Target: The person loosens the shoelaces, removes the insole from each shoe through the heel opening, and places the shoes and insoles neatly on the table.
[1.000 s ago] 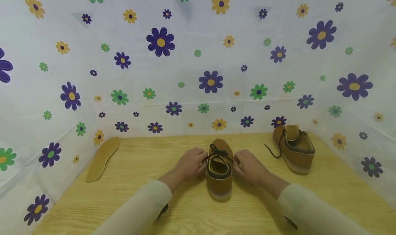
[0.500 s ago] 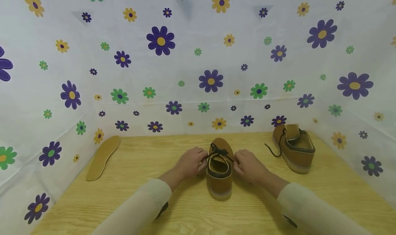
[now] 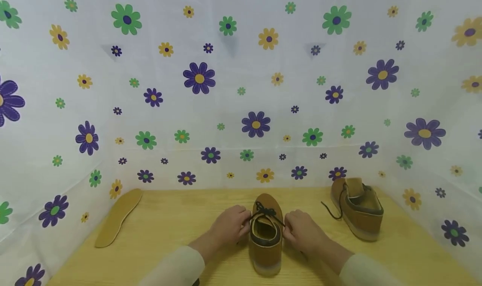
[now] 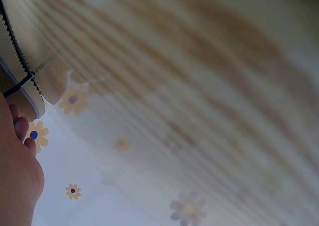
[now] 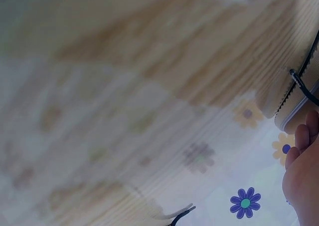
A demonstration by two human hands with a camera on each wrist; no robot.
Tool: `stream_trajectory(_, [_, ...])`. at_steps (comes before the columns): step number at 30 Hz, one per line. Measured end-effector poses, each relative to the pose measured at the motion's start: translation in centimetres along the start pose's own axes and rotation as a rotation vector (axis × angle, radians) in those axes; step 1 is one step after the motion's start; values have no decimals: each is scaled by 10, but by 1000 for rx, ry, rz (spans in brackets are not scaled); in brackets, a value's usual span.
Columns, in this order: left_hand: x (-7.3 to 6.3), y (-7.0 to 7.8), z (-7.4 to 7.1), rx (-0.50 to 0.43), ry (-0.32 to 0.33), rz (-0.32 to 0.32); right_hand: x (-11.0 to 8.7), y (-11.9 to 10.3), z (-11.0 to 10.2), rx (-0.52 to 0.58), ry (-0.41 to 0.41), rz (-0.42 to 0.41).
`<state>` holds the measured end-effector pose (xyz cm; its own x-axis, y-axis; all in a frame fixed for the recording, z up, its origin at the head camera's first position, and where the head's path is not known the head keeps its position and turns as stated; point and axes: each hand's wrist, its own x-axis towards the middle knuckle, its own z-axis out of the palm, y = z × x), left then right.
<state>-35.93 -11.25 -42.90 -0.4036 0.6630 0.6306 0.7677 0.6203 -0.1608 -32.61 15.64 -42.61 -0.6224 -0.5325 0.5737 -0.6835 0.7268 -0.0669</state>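
Note:
A brown lace-up shoe [image 3: 266, 256] stands at the middle of the table, heel toward me. Its black shoelace [image 3: 265, 210] is tied in a bow across the front. On the shoe's left side my left hand [image 3: 230, 226] pinches the lace, and my right hand [image 3: 306, 231] pinches it on the right side. Loose lace ends show below both hands. In the left wrist view, curled fingers of the left hand [image 4: 19, 168] are by the shoe's side and lace [image 4: 19, 85]. The right wrist view has the right hand [image 5: 305, 171] beside a dark lace end [image 5: 301, 86].
A second brown shoe [image 3: 363, 219] stands at the back right, its black lace trailing leftward on the table. On the far left lies a tan insole [image 3: 118, 218]. Flower-printed white cloth [image 3: 241, 77] encloses the wooden table [image 3: 169, 223] at the back and sides.
The head view has tilted upward, so everything sits lower in the picture. Both hands keep their places at the lace, with little visible movement.

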Motion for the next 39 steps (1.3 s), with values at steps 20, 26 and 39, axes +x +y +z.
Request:
stream_trajectory(20, [16,-6,-10,-3,-74,-74,17,9,-6,-85,-104,80])
stream_trajectory(26, [11,-2,-8,-2,-129,-105,11,5,-6,-84,-149,99])
stream_trajectory(39, [2,5,-6,-13,-208,-143,-1,1,1,-69,-245,128])
